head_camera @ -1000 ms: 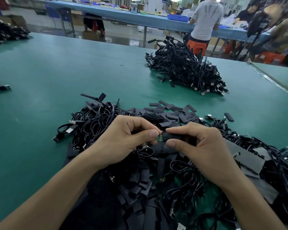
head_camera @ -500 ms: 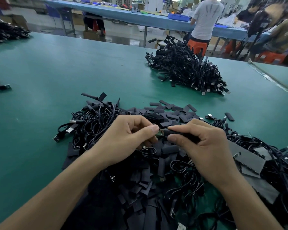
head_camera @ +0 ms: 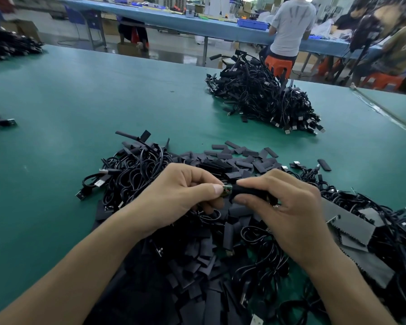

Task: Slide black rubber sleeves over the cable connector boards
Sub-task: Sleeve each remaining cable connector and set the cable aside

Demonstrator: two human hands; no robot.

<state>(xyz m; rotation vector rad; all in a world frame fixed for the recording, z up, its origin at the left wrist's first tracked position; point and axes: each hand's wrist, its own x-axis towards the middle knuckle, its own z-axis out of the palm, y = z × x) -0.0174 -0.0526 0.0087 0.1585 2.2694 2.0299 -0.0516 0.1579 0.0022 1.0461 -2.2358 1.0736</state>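
From the head camera I see the black rubber sleeve [head_camera: 249,192] just below the middle of the picture, held above the heap on the green table [head_camera: 56,137]. Its long axis runs across the frame from 9 to 3 o'clock, with its open mouth facing 9 o'clock. The connector board [head_camera: 227,191] is a small green sliver with tiny parts on it, poking out of that mouth toward 9 o'clock; the sleeve hides the rest of it. The sleeve looks matte black and tubular.

My left hand [head_camera: 181,195] pinches the board's bare end between thumb and forefinger, the other fingers curled under. My right hand [head_camera: 288,207] pinches the sleeve between thumb and forefinger, the remaining fingers loosely bent.

Flat loose sleeves [head_camera: 239,158] lie at 12 o'clock of the hands, tangled cables [head_camera: 131,172] at 10 o'clock, and a separate cable pile [head_camera: 263,97] further off at 1 o'clock.
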